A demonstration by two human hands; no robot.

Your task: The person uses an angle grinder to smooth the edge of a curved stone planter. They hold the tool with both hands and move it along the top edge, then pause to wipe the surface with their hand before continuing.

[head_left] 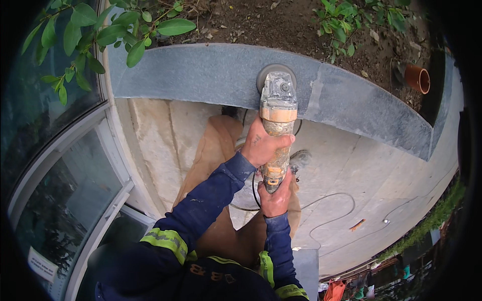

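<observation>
A dust-caked angle grinder (279, 100) points away from me, its round disc at the top face of a curved grey stone slab (186, 70). My left hand (262, 143) is wrapped round the middle of the grinder's orange and grey body, thumb across it. Lower down, my right hand (276, 196) grips the rear end of the tool. A black cord loops beneath the grinder, partly hidden by my hands and legs.
A soil bed (251, 20) with plants (110, 35) and an orange pipe (416, 79) lies behind the slab. A glass-paned frame (108, 170) stands at the left. A thin cable (346, 195) and small orange piece (357, 224) lie on the pale floor (376, 175).
</observation>
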